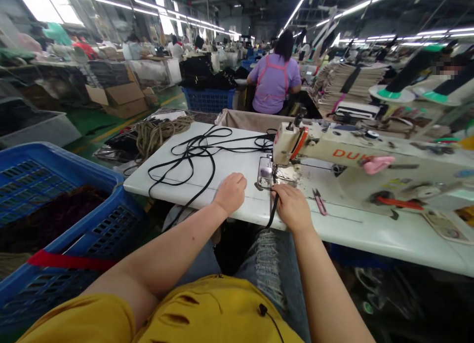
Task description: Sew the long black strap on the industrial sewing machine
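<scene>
Your right hand (294, 205) has its fingers together, tips closed on the black strap (275, 210) just in front of the needle area; thumb is mostly hidden. Your left hand (232, 191) is loosely curled, knuckles up, on the white table (237, 166) near its front edge; can't tell if anything is under those fingers.

Strap runs from the sewing machine (355, 158) under your right fingertips and over the front edge toward your lap. More of it lies in loose loops on the tabletop, beyond your left hand.

Room: bare tabletop between your two hands, and a patch beyond the left one up to the loops. Right side is tighter: machine head sits just ahead of your right hand, and the pink-handled snips (320, 202) lie near it, blades pointing away from you. Blue basket (76, 154) sits off the table's left end.

Pose: both forearms reach forward from your lap side, left angled inward across the front edge, right angled in from the right.
</scene>
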`<control>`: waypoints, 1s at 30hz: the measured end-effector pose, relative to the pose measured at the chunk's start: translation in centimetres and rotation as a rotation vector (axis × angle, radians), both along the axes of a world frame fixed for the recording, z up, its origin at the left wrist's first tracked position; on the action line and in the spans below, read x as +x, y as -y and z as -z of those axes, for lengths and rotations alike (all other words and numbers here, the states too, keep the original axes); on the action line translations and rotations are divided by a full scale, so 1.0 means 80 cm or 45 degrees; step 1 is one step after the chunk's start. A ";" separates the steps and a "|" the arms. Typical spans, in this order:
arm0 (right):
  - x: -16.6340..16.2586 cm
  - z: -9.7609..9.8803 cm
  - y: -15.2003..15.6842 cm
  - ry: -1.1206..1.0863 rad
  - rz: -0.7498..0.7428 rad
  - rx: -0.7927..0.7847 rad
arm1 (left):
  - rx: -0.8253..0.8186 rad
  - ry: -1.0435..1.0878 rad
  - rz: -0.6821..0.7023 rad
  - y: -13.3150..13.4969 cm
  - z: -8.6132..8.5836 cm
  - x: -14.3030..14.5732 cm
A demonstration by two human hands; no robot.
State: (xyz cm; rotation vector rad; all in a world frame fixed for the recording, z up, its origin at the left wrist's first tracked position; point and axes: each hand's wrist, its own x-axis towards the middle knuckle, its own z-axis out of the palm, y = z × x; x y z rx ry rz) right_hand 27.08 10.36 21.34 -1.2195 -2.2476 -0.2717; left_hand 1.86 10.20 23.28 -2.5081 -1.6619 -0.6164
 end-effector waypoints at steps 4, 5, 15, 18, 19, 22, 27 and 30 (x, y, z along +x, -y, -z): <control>-0.001 -0.001 0.002 -0.015 0.002 -0.020 | 0.046 0.002 0.003 -0.001 0.002 0.000; -0.001 -0.002 0.003 -0.017 0.002 -0.025 | 0.055 0.000 0.007 -0.001 0.002 0.000; -0.002 -0.006 0.009 -0.040 0.002 -0.035 | 0.103 0.007 0.030 0.000 0.004 -0.001; -0.002 -0.007 0.010 -0.040 0.004 -0.025 | 0.089 0.020 0.021 0.000 0.003 0.000; -0.002 -0.007 0.010 -0.038 0.006 -0.023 | 0.085 0.024 0.021 -0.001 0.003 0.000; -0.001 -0.007 0.010 -0.030 0.011 -0.021 | 0.075 0.027 0.029 0.000 0.003 0.001; -0.001 -0.004 0.010 -0.019 0.025 -0.019 | 0.070 0.039 0.067 0.005 0.003 0.000; 0.000 -0.002 0.010 -0.010 0.024 -0.006 | 0.084 0.024 0.072 0.009 0.004 0.001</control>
